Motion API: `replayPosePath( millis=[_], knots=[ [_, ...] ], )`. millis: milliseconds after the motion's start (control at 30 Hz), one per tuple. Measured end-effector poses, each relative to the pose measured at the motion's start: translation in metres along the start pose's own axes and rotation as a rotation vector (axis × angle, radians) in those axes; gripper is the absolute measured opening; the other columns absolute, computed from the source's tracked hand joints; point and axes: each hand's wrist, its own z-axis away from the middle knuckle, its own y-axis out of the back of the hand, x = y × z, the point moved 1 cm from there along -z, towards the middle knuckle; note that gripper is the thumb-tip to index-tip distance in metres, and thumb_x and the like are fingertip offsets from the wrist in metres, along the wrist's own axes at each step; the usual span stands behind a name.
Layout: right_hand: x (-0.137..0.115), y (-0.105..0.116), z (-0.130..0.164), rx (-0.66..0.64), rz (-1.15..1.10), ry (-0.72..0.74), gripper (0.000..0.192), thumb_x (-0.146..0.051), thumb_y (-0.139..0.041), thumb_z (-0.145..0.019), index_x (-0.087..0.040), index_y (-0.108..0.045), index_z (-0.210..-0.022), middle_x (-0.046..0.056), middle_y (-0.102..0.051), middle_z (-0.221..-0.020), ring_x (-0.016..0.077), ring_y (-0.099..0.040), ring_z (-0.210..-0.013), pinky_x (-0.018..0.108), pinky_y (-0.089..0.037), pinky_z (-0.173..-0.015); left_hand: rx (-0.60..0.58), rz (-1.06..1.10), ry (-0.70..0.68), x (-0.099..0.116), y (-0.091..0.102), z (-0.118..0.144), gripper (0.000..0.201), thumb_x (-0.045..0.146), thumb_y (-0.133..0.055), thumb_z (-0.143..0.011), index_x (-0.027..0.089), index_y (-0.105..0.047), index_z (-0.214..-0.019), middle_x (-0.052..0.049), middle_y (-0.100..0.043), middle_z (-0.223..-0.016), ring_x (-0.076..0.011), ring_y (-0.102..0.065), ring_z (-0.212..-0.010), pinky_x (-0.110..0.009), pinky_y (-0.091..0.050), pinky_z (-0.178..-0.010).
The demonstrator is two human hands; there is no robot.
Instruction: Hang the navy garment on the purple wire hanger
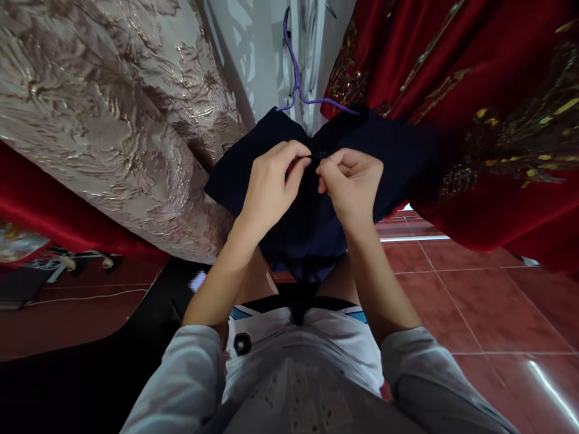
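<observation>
A dark navy garment [298, 226] hangs in front of me from a purple hanger [296, 90]. At its neckline, my left hand [274, 175] pinches the garment's edge between thumb and forefinger. Just to the right, my right hand [353, 181] has its fingers curled in a pinch on the other side of the front opening. A small dark piece, perhaps a fastener, shows between the two hands; its kind is too small to tell. The garment's lower part drapes down toward my knees.
Pale pink textured fabric [122, 114] hangs at the left. Red cloth with gold embroidery [511, 157] hangs at the right. Behind the hanger stands a white metal upright [307, 48]. Red floor tiles [465, 295] lie below right, and a dark surface [104, 367] is at lower left.
</observation>
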Motion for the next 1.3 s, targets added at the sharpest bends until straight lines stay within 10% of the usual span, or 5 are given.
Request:
replayPosePath(
  millis=[233,567,867,1300],
  knots=[
    [0.020,-0.016,0.013,0.104,-0.043,0.011,0.028,-0.027,-0.067,-0.087,-0.019,-0.050,-0.065,-0.007,-0.046,-0.055,0.0040,-0.039,-0.048,0.020,-0.029,-0.048,0.094,-0.031,-0.013,-0.005,-0.008,0.007,0.022,0.037,-0.053,-0.107,0.022,-0.067,-0.101,-0.005,-0.069,-0.095,-0.0225,-0.067,-0.096,-0.039,-0.051,-0.094],
    [0.010,-0.004,-0.002,-0.251,-0.457,-0.459,0.035,-0.053,-0.075,-0.085,-0.020,-0.062,-0.087,-0.009,-0.046,-0.055,0.0031,-0.028,-0.039,0.021,-0.019,-0.038,0.159,0.226,0.038,-0.002,-0.008,0.007,0.024,0.044,-0.058,-0.105,0.022,-0.067,-0.099,-0.003,-0.064,-0.089,-0.0197,-0.065,-0.088,-0.035,-0.055,-0.088],
    [0.002,-0.006,0.006,-0.090,-0.242,-0.157,0.031,-0.046,-0.073,-0.089,-0.020,-0.058,-0.078,-0.006,-0.052,-0.059,0.0045,-0.042,-0.046,0.018,-0.030,-0.044,0.180,0.171,0.031,0.004,-0.005,0.002,0.030,0.050,-0.054,-0.105,0.023,-0.065,-0.096,-0.004,-0.060,-0.092,-0.0213,-0.064,-0.094,-0.039,-0.051,-0.096],
    [0.023,-0.019,0.007,0.003,-0.057,-0.095,0.030,-0.025,-0.066,-0.085,-0.021,-0.044,-0.064,-0.006,-0.040,-0.056,0.0049,-0.034,-0.049,0.022,-0.024,-0.049,0.404,0.135,0.036,-0.016,-0.011,0.006,0.031,0.052,-0.055,-0.105,0.022,-0.063,-0.101,-0.004,-0.058,-0.092,-0.0247,-0.060,-0.108,-0.042,-0.040,-0.106]
  ],
)
